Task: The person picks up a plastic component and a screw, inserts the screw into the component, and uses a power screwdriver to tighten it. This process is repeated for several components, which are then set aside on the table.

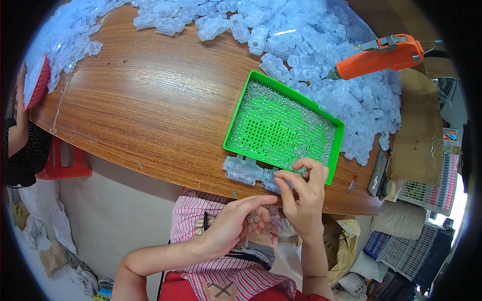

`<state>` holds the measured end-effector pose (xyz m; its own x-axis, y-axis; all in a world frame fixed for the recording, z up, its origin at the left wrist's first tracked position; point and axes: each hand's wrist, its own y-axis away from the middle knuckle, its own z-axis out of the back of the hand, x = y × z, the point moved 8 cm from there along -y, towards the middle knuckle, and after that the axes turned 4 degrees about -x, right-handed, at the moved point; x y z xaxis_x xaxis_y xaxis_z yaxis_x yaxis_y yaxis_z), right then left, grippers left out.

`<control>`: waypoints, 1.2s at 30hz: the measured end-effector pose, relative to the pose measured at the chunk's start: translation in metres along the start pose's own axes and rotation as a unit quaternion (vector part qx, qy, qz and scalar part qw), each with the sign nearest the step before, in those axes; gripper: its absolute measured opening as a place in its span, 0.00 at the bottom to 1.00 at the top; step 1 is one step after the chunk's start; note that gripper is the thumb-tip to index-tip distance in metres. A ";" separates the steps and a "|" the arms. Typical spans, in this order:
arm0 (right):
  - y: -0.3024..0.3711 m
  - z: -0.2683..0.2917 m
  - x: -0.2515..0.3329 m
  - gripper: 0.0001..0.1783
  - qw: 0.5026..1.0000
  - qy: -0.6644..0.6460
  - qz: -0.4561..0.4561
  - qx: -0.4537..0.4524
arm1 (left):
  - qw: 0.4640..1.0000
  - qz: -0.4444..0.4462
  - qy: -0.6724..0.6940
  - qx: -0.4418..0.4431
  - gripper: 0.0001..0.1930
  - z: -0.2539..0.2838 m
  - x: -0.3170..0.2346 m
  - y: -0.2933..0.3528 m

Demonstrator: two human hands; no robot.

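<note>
My right hand point(307, 196) is over the near edge of the green tray point(288, 163), thumb and forefinger drawn together in a pinch. Whatever lies between those fingertips is too small or hidden to make out. Many small silver screws point(314, 120) are spread over the tray's perforated bottom. Just below that hand, my left hand point(236, 223) is held palm inward, fingers curled and thumb stretched toward the right; its contents, if any, are hidden. Clear plastic housings point(244, 170) lie between the tray and the table's near edge, partly covered by my right fingers.
A heap of clear plastic housings point(296, 30) covers the table's point(145, 75) far side. An orange electric screwdriver point(379, 57) hangs above it at right. A small screwdriver point(354, 181) lies right of the tray. At far left, another person's arm point(20, 115) is beside a red basket point(39, 83).
</note>
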<state>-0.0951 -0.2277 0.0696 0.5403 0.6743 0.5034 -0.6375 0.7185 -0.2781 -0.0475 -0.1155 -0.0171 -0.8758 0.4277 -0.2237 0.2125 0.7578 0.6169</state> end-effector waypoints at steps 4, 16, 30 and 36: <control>0.006 0.019 0.006 0.11 0.998 -0.047 -0.021 -0.037 | 0.996 0.040 0.071 0.044 0.28 -0.014 -0.011 0.010; 0.022 0.018 0.046 0.13 0.997 0.024 0.066 0.031 | 0.992 -0.016 0.117 0.052 0.33 -0.025 -0.028 0.008; 0.023 0.002 0.027 0.05 0.996 -0.075 -0.035 0.044 | 0.995 -0.017 0.093 0.011 0.24 -0.008 -0.018 0.009; 0.016 -0.007 0.016 0.04 0.998 -0.057 -0.031 0.019 | 0.999 -0.026 0.020 -0.031 0.17 0.007 -0.015 0.009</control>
<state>-0.0928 -0.2037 0.0677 0.5149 0.6025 0.6098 -0.6264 0.7501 -0.2122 -0.0294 -0.1117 -0.0132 -0.9020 0.3669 -0.2277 0.1393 0.7464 0.6508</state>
